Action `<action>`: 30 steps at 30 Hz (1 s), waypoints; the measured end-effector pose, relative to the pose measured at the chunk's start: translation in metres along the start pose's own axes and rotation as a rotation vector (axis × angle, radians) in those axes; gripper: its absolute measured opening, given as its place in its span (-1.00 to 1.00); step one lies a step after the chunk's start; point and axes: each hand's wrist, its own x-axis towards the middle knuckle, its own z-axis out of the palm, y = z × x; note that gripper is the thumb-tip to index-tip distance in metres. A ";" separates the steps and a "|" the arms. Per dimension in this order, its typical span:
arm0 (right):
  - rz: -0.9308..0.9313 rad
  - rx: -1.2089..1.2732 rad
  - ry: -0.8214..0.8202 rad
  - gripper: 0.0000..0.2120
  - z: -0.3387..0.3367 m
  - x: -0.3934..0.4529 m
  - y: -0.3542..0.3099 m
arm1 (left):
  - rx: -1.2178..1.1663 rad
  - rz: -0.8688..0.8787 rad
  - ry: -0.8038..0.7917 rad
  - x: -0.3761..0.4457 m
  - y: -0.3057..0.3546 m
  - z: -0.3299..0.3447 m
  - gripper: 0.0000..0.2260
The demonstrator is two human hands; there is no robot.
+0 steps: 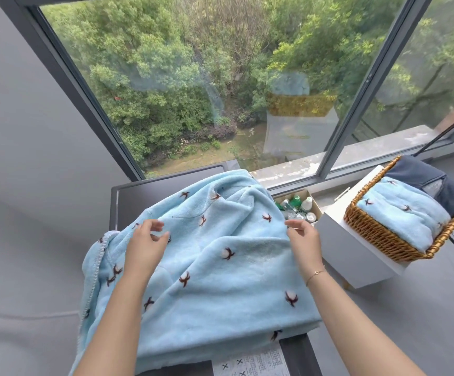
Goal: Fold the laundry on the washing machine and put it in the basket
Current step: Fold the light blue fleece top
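Observation:
A light blue fleece blanket with small dark flower marks lies rumpled over the dark top of the washing machine, spilling off its left side. My left hand hovers over the blanket's left part with fingers loosely bent, holding nothing. My right hand is at the blanket's right edge with fingers relaxed, and I cannot tell if it touches the cloth. To the right, a wicker basket holds a folded blue fleece piece and a dark navy garment.
The basket stands on a white box-like stand. A cardboard box of small bottles sits between the machine and the stand, by the window sill. A large window rises behind. A grey wall is on the left, grey floor on the right.

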 end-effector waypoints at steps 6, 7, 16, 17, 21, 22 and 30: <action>-0.086 -0.133 -0.198 -0.57 0.047 0.051 -0.027 | 0.170 -0.026 0.008 0.082 0.022 0.020 -0.71; -0.112 -0.183 -0.190 -0.56 0.050 0.059 -0.029 | 0.184 -0.071 0.001 0.091 0.025 0.023 -0.65; -0.276 -0.507 -0.354 -0.57 0.092 0.113 -0.025 | 0.366 -0.045 -0.028 0.118 0.007 0.066 -0.75; -0.287 -0.505 -0.345 -0.58 0.093 0.113 -0.022 | 0.331 -0.014 0.040 0.118 0.009 0.063 -0.83; -0.295 -0.521 -0.292 -0.68 0.090 0.109 -0.006 | 0.069 0.007 0.395 0.132 0.026 0.013 -0.87; -0.291 -0.549 -0.289 -0.68 0.089 0.109 -0.004 | 0.010 -0.020 0.490 0.139 0.027 -0.004 -0.85; -0.340 -0.522 -0.229 -0.76 0.085 0.117 -0.010 | 0.128 -0.391 0.072 0.159 -0.045 -0.015 -0.59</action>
